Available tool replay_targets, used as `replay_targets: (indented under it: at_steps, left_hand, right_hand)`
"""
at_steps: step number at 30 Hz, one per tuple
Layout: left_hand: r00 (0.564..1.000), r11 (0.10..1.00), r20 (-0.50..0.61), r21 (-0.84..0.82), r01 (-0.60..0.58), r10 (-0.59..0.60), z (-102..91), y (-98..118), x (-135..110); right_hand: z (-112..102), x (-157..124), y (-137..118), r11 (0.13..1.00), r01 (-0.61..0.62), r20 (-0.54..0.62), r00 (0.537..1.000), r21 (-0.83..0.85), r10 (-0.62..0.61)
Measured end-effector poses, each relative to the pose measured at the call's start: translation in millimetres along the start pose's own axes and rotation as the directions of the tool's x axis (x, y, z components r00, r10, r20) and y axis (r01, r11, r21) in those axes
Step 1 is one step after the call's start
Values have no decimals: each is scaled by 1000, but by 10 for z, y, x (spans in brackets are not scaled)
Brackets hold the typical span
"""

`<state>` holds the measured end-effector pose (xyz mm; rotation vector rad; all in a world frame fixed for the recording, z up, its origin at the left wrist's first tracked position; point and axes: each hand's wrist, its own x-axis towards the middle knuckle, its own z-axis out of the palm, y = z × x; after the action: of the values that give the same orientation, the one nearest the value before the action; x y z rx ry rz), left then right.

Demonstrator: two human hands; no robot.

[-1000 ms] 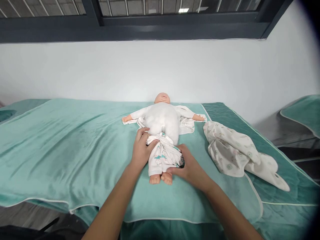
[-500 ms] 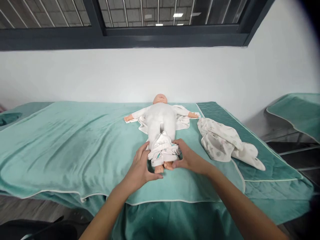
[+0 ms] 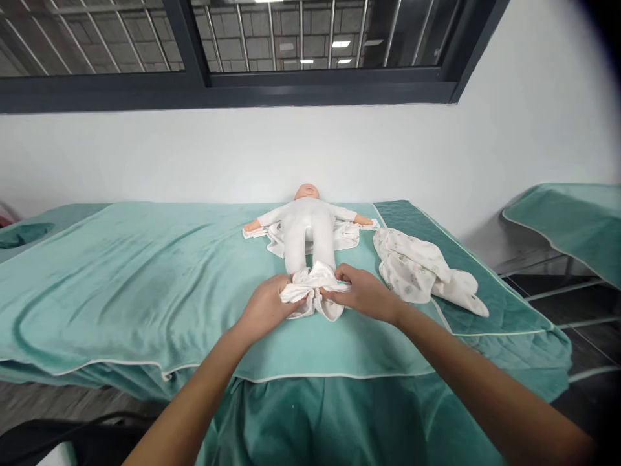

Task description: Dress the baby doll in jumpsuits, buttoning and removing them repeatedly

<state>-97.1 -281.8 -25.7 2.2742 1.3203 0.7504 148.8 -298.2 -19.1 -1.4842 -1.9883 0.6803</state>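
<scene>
A baby doll (image 3: 309, 226) in white lies on its back on the teal towel (image 3: 145, 272), head toward the wall and arms spread. A small white garment, the doll's trousers (image 3: 314, 292), is bunched over its feet. My left hand (image 3: 264, 305) grips the left side of the bunched trousers. My right hand (image 3: 363, 292) grips their right side. Both hands are closed on the cloth, and the doll's feet are hidden under it. An opened white top (image 3: 347, 234) lies spread beneath the doll's body.
A crumpled patterned white cloth (image 3: 420, 265) lies to the right of the doll. The padded table's front edge (image 3: 339, 378) is near me. A second teal-covered table (image 3: 567, 220) stands at the right. A white wall and a dark window frame are behind.
The trousers have slid down the doll's legs to its feet, baring the white legs. Both hands moved toward me with the cloth, and the view pulled back.
</scene>
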Motion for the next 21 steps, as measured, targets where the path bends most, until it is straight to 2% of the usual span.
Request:
replay_targets:
  at_steps: [3, 6, 10, 14, 17, 19, 21]
  left_hand:
    - [981, 976, 167, -178, 125, -96, -164, 153, 2]
    - [948, 956, 316, -266, 121, -32, -323, 247, -31]
    - [862, 983, 504, -176, 45, 51, -554, 365, -60]
    - [813, 994, 579, -112, 8, 58, -811, 555, -29]
    - [832, 998, 554, -58, 7, 27, -989, 684, 39]
    - [892, 998, 452, 34, -45, 24, -1105, 747, 97]
    - [953, 990, 297, 103, -91, 57, -1227, 804, 156]
  right_hand:
    - [-153, 15, -68, 998, -3, 114, 993, 59, -4]
    - [-322, -14, -150, 992, -14, 235, 972, 126, -16]
    - [-523, -64, -254, 992, 19, 389, 919, 124, -66]
    - [-690, -82, -408, 997, 63, 505, 860, 45, -77]
    - [-827, -65, -578, 993, 121, 494, 864, -14, -98]
    - [-924, -29, -706, 986, 164, 439, 888, -29, -135]
    - [-1020, 28, -840, 979, 198, 378, 910, -39, -169]
